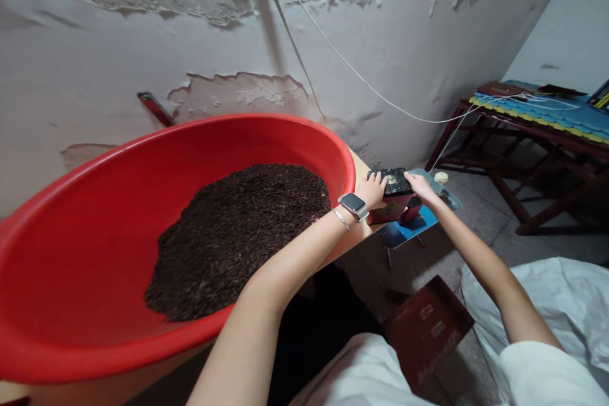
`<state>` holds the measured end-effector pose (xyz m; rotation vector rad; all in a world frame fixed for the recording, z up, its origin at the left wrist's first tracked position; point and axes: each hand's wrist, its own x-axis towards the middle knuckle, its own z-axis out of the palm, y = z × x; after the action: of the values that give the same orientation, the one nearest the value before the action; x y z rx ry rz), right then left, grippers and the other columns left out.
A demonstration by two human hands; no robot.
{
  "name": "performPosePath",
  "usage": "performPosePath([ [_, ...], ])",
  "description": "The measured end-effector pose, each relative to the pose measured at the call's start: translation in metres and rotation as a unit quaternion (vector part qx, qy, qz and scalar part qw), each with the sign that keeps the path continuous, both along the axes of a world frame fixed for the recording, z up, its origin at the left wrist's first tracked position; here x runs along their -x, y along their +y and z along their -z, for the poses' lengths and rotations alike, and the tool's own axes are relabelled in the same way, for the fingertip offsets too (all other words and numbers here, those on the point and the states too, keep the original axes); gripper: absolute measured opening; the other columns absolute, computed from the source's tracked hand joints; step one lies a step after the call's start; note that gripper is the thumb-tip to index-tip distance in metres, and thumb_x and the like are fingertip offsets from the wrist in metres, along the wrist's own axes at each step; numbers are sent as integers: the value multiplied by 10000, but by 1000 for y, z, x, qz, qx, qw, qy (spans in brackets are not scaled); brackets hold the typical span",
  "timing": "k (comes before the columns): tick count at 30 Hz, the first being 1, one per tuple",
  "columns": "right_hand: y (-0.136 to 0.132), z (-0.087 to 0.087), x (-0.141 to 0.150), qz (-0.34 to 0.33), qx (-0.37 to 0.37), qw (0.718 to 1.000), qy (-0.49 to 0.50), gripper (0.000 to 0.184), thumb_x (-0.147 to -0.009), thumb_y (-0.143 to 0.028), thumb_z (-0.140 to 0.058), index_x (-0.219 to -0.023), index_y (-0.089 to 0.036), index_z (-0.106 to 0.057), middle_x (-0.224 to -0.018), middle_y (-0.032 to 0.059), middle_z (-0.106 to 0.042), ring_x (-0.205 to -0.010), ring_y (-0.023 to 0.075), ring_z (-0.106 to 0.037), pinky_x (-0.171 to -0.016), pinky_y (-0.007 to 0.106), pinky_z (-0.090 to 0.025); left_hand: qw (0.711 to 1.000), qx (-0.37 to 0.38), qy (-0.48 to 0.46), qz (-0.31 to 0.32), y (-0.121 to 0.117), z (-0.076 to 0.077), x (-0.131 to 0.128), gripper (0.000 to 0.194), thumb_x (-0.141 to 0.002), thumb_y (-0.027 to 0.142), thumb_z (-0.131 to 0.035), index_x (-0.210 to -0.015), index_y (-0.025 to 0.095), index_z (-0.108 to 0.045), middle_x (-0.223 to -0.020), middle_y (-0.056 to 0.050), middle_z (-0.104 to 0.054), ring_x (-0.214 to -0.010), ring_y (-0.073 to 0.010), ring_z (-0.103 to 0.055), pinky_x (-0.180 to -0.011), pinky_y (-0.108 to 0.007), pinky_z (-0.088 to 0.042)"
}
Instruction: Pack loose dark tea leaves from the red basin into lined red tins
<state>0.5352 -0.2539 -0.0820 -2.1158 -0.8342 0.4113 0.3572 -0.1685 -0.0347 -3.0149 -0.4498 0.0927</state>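
A dark red tin (pixel 391 210) with a black lid (pixel 398 181) bearing a pale gold emblem sits at the right end of the wooden table. My left hand (pixel 372 191), with a watch (pixel 353 203) on its wrist, grips the tin's left side with its fingers over the lid's edge. On the lid's right corner, my right hand (pixel 420 189) is closed. Left of the tin stands a big red basin (pixel 266 119), holding a heap of dark, dry, shredded leaves that look like tea (pixel 247 235).
A blue folding stool (pixel 404 235) stands below the table's end, with another dark red box (pixel 411 210) on it. Brown stool (pixel 431 327) and white sack (pixel 566 304) are on the floor at right. A white cable (pixel 371 85) hangs along the wall.
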Motion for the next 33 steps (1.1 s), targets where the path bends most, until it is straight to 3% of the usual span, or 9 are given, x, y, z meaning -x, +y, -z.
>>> performPosePath([
  [5, -2, 18, -3, 24, -52, 996, -73, 417, -881, -522, -398, -693, -182, -551, -753, 64, -635, -801, 222, -571, -816, 351, -436, 999, 25, 46, -3, 0, -15, -2, 865, -813, 405, -715, -1507, 109, -292, -1563, -226, -299, -1415, -331, -344, -1086, -419, -378],
  [8, 0, 21, -6, 4, -112, 993, 21, 462, -795, -623, -511, -872, -179, -615, -895, 75, -657, -911, 243, -591, -891, 383, -453, 999, 19, 46, -12, -4, -18, 0, 908, -793, 391, -746, -1515, 104, -275, -1573, -237, -271, -1423, -338, -328, -1101, -438, -362],
  [10, 1, 19, -9, -73, -163, 975, 132, 637, -703, -632, -647, -1176, -211, -582, -1151, 84, -631, -1052, 245, -587, -947, 384, -458, 999, 17, 50, -10, -3, -18, 2, 932, -798, 385, -746, -1532, 118, -239, -1594, -233, -222, -1450, -342, -279, -1109, -460, -351],
  [14, -6, 12, -15, -244, -182, 911, 279, 1117, -613, -654, -753, -1526, -319, -204, -1443, 91, -458, -1221, 275, -539, -1042, 444, -420, 998, 28, 64, 0, 5, -18, 4, 900, -838, 418, -693, -1547, 142, -213, -1607, -219, -193, -1473, -330, -242, -1122, -506, -327],
  [16, -14, 10, -17, -277, -174, 910, 254, 1263, -546, -638, -809, -1550, -296, -124, -1511, 124, -363, -1313, 308, -460, -1101, 475, -351, 998, 30, 62, 6, 9, -18, 4, 896, -846, 449, -675, -1551, 154, -208, -1610, -208, -192, -1478, -325, -235, -1132, -535, -301],
  [19, -27, 14, -15, -281, -145, 940, 125, 1385, -459, -512, -900, -1554, -241, -95, -1547, 169, -251, -1397, 333, -334, -1160, 497, -232, 997, 37, 67, 27, 10, -22, 4, 908, -845, 494, -668, -1555, 170, -204, -1616, -189, -181, -1488, -324, -213, -1154, -587, -230],
  [26, -58, 29, -13, -165, -206, 963, -49, 1061, -468, -493, -892, -1356, -222, -379, -1320, 120, -479, -1239, 308, -473, -1103, 495, -323, 998, -5, 45, 45, 3, -35, 12, 710, -921, 447, -581, -1523, 176, -319, -1622, -167, -169, -1495, -327, -196, -1177, -595, -175],
  [29, -86, 27, -41, -39, -238, 968, -67, 992, -440, -564, -869, -1254, -213, -424, -1283, 116, -483, -1179, 302, -494, -1057, 485, -367, 997, -44, 12, 56, 1, -38, 37, 693, -918, 406, -591, -1512, 155, -340, -1620, -171, -179, -1495, -328, -197, -1182, -575, -194],
  [33, -130, 26, -86, 155, -266, 942, -132, 1026, -467, -564, -834, -1296, -198, -353, -1301, 122, -436, -1189, 297, -470, -1044, 468, -364, 996, -73, -21, 56, -5, -34, 94, 643, -908, 370, -601, -1481, 154, -405, -1596, -161, -269, -1471, -341, -268, -1182, -524, -254],
])
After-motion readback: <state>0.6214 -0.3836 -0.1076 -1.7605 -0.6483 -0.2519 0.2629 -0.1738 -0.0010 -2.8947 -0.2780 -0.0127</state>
